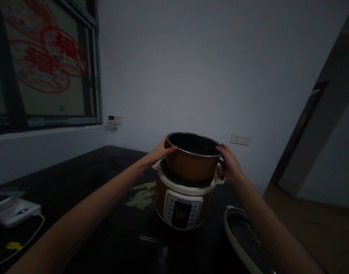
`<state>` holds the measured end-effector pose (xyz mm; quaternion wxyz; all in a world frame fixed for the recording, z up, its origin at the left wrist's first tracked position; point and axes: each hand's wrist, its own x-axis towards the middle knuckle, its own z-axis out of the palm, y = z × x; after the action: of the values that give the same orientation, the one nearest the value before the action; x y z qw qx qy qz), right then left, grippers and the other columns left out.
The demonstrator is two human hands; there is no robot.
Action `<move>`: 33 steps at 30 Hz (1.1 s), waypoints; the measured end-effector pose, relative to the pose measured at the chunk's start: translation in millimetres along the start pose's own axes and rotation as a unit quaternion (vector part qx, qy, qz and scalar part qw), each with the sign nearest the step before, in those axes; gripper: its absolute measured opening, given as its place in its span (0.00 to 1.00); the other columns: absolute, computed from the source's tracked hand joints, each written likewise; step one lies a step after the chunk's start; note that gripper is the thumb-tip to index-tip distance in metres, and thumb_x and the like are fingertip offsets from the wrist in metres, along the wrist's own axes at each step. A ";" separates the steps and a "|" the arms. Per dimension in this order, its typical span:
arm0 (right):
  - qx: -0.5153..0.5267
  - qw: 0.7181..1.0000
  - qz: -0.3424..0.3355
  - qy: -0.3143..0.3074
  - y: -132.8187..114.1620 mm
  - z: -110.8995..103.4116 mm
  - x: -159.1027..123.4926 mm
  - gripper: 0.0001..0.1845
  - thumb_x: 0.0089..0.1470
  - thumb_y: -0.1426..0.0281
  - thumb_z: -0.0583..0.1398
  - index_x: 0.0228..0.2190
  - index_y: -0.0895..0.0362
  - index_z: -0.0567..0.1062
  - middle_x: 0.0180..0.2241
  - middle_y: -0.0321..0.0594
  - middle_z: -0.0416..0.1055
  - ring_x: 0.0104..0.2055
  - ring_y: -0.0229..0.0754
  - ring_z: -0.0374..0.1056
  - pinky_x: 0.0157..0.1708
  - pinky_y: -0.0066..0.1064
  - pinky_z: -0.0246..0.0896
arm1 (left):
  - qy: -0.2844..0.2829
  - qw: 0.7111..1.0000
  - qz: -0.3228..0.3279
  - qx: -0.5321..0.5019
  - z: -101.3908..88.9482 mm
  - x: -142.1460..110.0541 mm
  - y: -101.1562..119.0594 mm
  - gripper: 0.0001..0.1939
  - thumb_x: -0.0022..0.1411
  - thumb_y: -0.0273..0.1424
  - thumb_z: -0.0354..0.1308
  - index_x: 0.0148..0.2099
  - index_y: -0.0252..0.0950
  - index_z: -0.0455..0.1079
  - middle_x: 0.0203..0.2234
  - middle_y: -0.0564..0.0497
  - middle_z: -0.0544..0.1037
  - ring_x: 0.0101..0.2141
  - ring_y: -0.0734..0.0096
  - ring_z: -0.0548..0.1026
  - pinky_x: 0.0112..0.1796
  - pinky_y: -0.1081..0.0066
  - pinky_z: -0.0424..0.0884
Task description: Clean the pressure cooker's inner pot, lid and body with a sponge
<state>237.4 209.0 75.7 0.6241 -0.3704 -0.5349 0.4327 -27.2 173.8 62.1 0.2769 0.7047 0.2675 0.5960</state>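
Between both hands is a copper-brown inner pot (193,164) with a dark inside and a shiny metal rim. Its lower part sits within the mouth of an electric pressure cooker (160,198), which has a white collar and a front control panel (182,214). My left hand (160,150) grips the pot's left rim, thumb on the outer wall. On the opposite side my right hand (230,161) holds the right rim, fingertips over the edge. The pot's underside is hidden in the cooker. To the right lies the cooker's lid (234,241), partly covered by my right forearm.
The cooker stands on a black glossy table (120,243). A white appliance (17,213) with a cord and a yellow tag (13,246) is at far left. Wall sockets (240,139) are behind, and a window (57,68) with red decorations is at upper left.
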 end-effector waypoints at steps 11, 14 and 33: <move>-0.053 0.997 0.051 -0.007 22.3 -5.7 10.2 0.22 0.45 0.69 0.64 0.45 0.52 0.72 0.46 0.40 0.74 0.47 0.44 0.70 0.37 0.29 0.67 | -0.009 0.996 -0.052 0.072 -6.0 -18.3 -15.9 0.39 0.52 0.47 0.64 0.61 0.34 0.59 0.56 0.36 0.68 0.57 0.49 0.64 0.56 0.52 0.58; -0.083 0.994 0.063 -0.019 27.3 -8.5 14.8 0.15 0.49 0.73 0.63 0.41 0.56 0.73 0.40 0.39 0.74 0.41 0.41 0.71 0.36 0.29 0.68 | -0.013 0.993 -0.066 0.096 -9.6 -22.9 -24.7 0.38 0.53 0.47 0.62 0.61 0.34 0.58 0.56 0.36 0.68 0.57 0.49 0.64 0.56 0.51 0.59; -0.303 0.943 0.084 -0.104 59.2 -17.7 9.4 0.14 0.60 0.64 0.58 0.45 0.59 0.71 0.41 0.40 0.71 0.36 0.38 0.71 0.34 0.34 0.70 | -0.128 0.975 -0.107 0.146 -24.7 -46.7 -40.6 0.34 0.55 0.42 0.62 0.61 0.36 0.62 0.57 0.40 0.69 0.55 0.55 0.69 0.55 0.57 0.63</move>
<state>246.9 238.6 21.5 0.3844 -0.5391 -0.6694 0.3370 -60.3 171.0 4.4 0.2654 0.7753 0.3881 0.4218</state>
